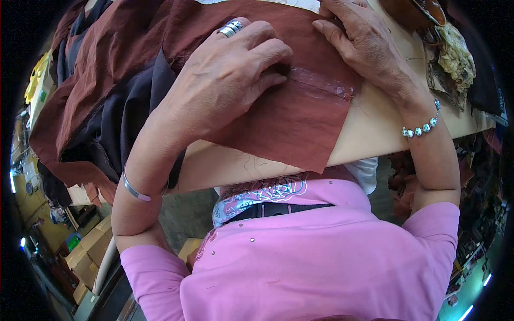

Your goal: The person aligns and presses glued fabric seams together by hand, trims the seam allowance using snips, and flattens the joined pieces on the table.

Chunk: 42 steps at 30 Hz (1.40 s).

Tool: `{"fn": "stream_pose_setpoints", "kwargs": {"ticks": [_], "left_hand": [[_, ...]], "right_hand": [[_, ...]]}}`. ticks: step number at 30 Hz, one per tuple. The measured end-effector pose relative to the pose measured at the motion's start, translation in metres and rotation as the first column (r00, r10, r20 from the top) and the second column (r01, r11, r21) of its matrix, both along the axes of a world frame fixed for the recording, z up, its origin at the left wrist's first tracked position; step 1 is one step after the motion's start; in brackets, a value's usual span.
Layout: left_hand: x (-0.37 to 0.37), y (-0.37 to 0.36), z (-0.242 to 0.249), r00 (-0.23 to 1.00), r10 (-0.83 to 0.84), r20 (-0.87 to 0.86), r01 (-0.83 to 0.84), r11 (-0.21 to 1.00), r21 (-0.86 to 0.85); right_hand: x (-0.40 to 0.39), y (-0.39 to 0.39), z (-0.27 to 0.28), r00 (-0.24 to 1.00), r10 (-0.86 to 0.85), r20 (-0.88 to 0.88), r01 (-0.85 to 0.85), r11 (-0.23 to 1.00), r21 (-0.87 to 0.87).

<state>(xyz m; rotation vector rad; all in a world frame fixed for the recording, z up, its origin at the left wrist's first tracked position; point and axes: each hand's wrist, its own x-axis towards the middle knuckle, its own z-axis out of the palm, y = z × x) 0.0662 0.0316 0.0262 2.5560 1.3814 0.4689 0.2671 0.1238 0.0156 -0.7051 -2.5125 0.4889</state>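
A reddish-brown piece of fabric [300,128] lies on the pale table, a corner reaching over its front edge. A glossy, whitish wet-looking streak runs along a seam or fold line in it. My left hand [230,75], with a wide silver ring, rests on the fabric at the streak's left end. Its fingers are curled in towards the thumb, and what they may hold is hidden. My right hand [358,40] lies at the fabric's upper right edge, thumb stretched out and apart from the fingers; some fingertips are cut off by the frame's top.
More brown cloth with a black lining [128,96] is bunched at the left. A brown bowl [412,13] stands at the upper right, beside a crusted yellowish clump [455,61]. The table's front edge [375,152] runs close to my body. Cardboard boxes [91,246] are stacked lower left.
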Motion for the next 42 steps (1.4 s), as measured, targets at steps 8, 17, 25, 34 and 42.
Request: {"fn": "stream_pose_setpoints", "kwargs": {"ticks": [8, 17, 25, 34, 42], "left_hand": [[0.000, 0.008, 0.007, 0.998, -0.040, 0.041, 0.045, 0.990, -0.133], [-0.003, 0.006, 0.009, 0.999, 0.045, -0.014, -0.045, 0.998, -0.053], [-0.006, 0.008, 0.012, 0.999, 0.034, 0.039, -0.026, 0.984, -0.176], [-0.007, 0.008, 0.011, 0.999, 0.002, 0.049, 0.004, 0.992, -0.129], [-0.008, 0.006, 0.010, 1.000, 0.005, 0.002, -0.005, 0.998, -0.061]], "right_hand": [[-0.001, -0.001, 0.001, 1.000, 0.000, -0.018, -0.001, 1.000, -0.015], [0.000, 0.006, -0.010, 0.999, 0.036, -0.027, -0.036, 0.999, 0.023], [-0.001, -0.001, 0.000, 1.000, 0.023, -0.012, -0.023, 0.999, 0.023], [-0.001, -0.001, 0.000, 1.000, 0.024, -0.016, -0.023, 0.999, 0.023], [-0.001, 0.000, 0.000, 1.000, 0.015, -0.019, -0.015, 1.000, -0.016]]}}
